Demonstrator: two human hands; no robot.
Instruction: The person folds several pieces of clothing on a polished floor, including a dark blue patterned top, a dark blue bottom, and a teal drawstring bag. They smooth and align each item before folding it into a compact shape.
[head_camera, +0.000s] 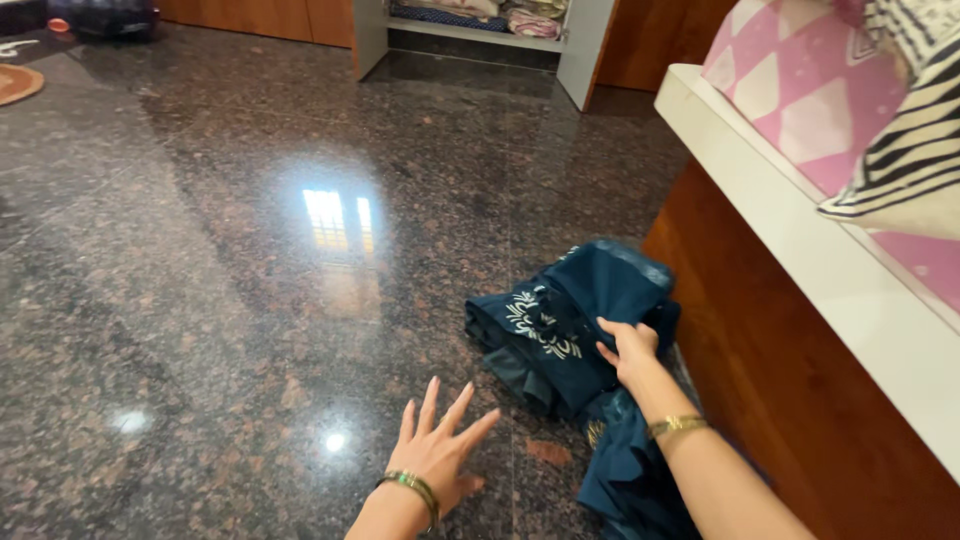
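Observation:
A dark teal cloth (580, 320) with a white embroidered pattern lies crumpled on the polished granite floor, close to a wooden bed base. My right hand (630, 350) grips a fold of this cloth near its middle; a gold bangle sits on that wrist. My left hand (440, 445) hovers just above the bare floor to the left of the cloth, fingers spread, holding nothing, with a green and gold bangle on its wrist. More of the teal cloth trails down towards me under my right forearm.
A wooden bed base (790, 390) with a white ledge (800, 230) rises at the right, carrying pink-and-white bedding (800, 90) and a black-striped pillow (910, 150). An open cupboard (480, 25) with folded fabrics stands at the far end. A round mat (15, 82) lies far left.

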